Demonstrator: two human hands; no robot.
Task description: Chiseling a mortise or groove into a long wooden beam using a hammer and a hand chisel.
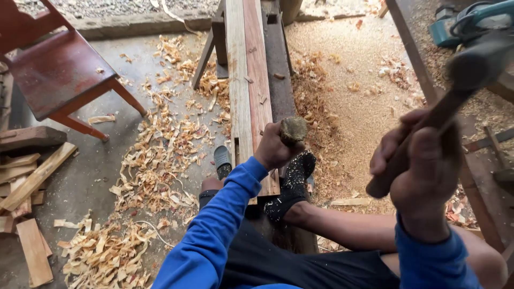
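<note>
The left hand (274, 150) is clenched around a chisel (293, 130), keeping it upright on the plank (247, 80). The right hand (423, 166) grips a raised hammer (455, 91); a foot (293, 182) pins the plank.

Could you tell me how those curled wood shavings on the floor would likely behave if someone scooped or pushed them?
The wood shavings look thin and curled, so they are probably very light and would scatter easily. Their ribbon-like shapes suggest they are floppy and brittle, likely to crumple or snap. Lying loosely heaped on the concrete floor, they would probably slide rather than roll.
</note>
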